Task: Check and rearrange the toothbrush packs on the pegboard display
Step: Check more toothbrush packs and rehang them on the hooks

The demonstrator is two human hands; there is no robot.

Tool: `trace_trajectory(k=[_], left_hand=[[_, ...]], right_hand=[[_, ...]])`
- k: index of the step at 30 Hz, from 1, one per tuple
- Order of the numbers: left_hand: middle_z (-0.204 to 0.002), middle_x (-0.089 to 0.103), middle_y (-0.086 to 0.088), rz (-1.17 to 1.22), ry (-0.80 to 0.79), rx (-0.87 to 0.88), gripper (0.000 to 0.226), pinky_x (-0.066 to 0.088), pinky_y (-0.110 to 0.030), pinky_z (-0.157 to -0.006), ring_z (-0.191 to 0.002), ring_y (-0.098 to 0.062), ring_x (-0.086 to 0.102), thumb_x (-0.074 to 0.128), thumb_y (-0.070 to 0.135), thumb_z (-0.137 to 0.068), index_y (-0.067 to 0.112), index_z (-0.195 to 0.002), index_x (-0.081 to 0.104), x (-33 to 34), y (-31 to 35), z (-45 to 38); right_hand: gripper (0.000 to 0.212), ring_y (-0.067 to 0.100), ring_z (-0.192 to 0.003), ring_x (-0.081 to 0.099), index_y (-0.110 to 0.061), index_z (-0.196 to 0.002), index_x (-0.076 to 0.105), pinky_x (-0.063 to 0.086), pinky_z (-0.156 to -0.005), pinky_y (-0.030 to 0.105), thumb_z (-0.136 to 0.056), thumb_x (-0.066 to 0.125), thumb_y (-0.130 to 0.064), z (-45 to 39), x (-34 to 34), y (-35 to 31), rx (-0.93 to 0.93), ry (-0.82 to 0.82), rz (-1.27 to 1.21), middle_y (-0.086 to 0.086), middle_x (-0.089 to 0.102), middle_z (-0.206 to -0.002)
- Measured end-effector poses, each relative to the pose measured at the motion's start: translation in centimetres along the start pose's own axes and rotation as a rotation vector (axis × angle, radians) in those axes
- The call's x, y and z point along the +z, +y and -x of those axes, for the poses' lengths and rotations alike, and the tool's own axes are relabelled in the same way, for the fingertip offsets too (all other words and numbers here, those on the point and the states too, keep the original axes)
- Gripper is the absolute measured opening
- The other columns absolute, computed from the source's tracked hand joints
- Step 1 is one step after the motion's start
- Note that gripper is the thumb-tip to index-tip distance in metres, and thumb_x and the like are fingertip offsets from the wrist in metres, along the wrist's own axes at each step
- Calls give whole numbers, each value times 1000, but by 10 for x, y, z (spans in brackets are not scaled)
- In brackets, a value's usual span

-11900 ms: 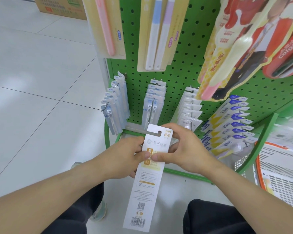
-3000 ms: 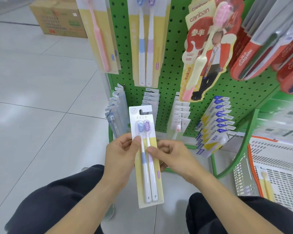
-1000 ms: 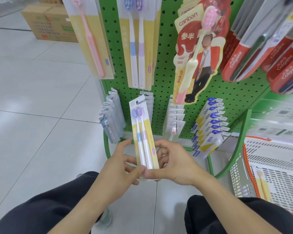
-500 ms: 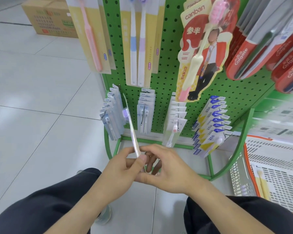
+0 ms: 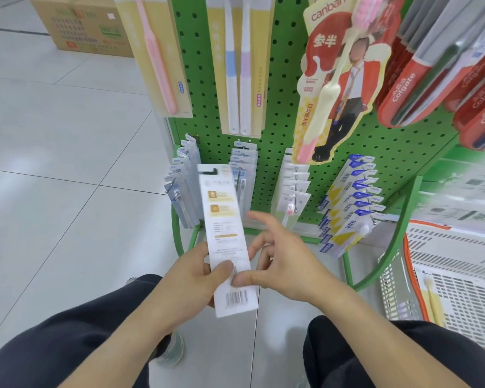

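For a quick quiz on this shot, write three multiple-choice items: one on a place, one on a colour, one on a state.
1. Where is the white basket?
A. right of the pegboard stand
B. left of it
C. hung on it

2. What colour is the pegboard?
A. blue
B. green
C. red

3. Which side of the held pack faces the camera?
A. brushes
B. printed back
C. thin edge

Key: 1 A, it sits at the right edge. 2 B, green perforated panel. 3 B, barcode and text show; left hand pinches it, right hand at its edge.

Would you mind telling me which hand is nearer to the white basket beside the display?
The right hand. It sits just right of the held toothbrush pack, on the side toward the white basket; the left hand grips the pack's far side.
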State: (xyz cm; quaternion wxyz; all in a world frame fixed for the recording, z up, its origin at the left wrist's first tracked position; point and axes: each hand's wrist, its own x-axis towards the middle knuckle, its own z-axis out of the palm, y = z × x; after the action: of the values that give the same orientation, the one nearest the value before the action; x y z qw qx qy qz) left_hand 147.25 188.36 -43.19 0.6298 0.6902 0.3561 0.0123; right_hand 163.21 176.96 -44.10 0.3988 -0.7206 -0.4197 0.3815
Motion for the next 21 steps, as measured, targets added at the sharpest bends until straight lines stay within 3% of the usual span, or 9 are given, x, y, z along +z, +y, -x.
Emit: trace_trajectory(k=[3,6,9,12,14,17,21], left_hand=[[-91,78,10,-139,38,56,21,61,-30,-66,-79,-12,76,53,31,-101,24,-115,68,-3,-1,-2],[-85,78,11,-181,41,65,34,60,-30,-63,-74,-12,75,47,44,-99,21,-103,72,-7,1,-3],[-85,78,7,-223,-26,58,46,61,-38,-70,-74,-16,74,40,53,-93,22,-99,73,-6,1,0],[-87,77,0,-190,-158,7,52,61,-39,-66,-73,-25,74,32,58,-90,28,-107,71,1,-2,2],[-94,77,2,-170,-224,18,45,62,-37,-69,-79,-21,75,34,55,-95,31,-118,65,5,-4,3],[-111,74,14,-195,-196,121,28,60,-37,-87,-100,-8,71,55,29,-102,33,-129,56,6,-6,1],[-108,74,14,-185,-126,58,36,61,-36,-83,-95,-6,72,67,22,-95,34,-126,54,4,-7,0]], right_hand=[[112,19,-55,66,-43,-147,31,57,-52,35,-61,98,-19,3,1,-3,24,-11,-73,3,69,-79],[113,13,-61,69,-42,-145,29,60,-64,32,-57,99,-30,6,5,-5,13,33,-6,1,72,-78],[118,8,-67,69,-38,-149,25,57,-69,26,-56,98,-35,5,6,-6,-11,124,14,-3,69,-87],[114,6,-61,64,-38,-148,30,50,-60,20,-57,98,-33,4,3,-6,2,210,-10,-7,65,-90],[110,10,-56,62,-40,-146,33,51,-52,23,-59,98,-25,4,1,-7,20,242,-23,-5,65,-83],[108,21,-55,68,-44,-145,28,56,-43,37,-65,94,-12,5,-1,-9,42,250,-122,-9,67,-74],[101,22,-51,68,-42,-146,25,51,-40,31,-74,89,-13,4,1,-9,54,270,-148,-2,71,-72]])
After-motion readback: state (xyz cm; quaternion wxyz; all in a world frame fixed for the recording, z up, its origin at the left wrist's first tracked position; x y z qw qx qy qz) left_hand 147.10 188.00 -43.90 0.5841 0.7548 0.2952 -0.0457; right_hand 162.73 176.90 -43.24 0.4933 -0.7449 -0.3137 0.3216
